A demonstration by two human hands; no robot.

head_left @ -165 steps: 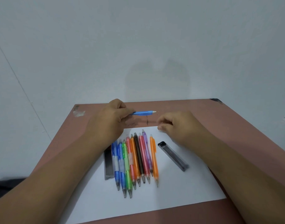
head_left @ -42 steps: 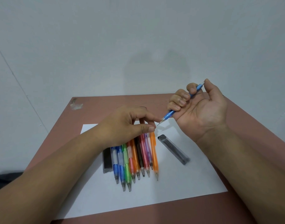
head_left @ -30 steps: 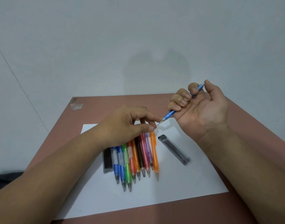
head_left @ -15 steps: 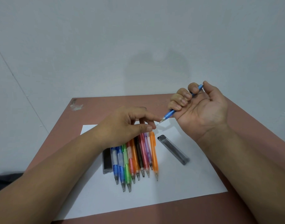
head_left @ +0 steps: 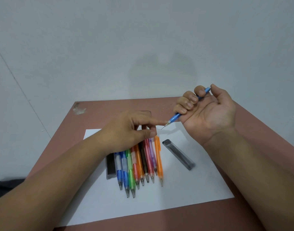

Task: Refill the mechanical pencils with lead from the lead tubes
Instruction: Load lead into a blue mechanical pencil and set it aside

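Blue mechanical pencil (head_left: 176, 117) sits gripped in the right hand (head_left: 207, 114), raised near the surface's (head_left: 159, 105) far edge, tip toward the left hand (head_left: 131, 130), whose loosely curled fingers (head_left: 153, 123) hold nothing visible above the pencil row (head_left: 139, 164) on the white paper (head_left: 184, 189), between two lead tubes (head_left: 178, 154).

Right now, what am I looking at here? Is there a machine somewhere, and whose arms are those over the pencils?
There is no machine: a person wears a camera on the head, looking forward and down at their own two bare arms. The right hand is turned palm up, gripping a blue mechanical pencil with a thin lead sticking out of its tip. The left hand hangs over a row of coloured pencils, its forefinger reaching toward that tip. The pencils lie side by side on a white sheet of paper on a reddish-brown table. A dark lead tube lies left of the row, and a clear grey lead tube lies to its right.
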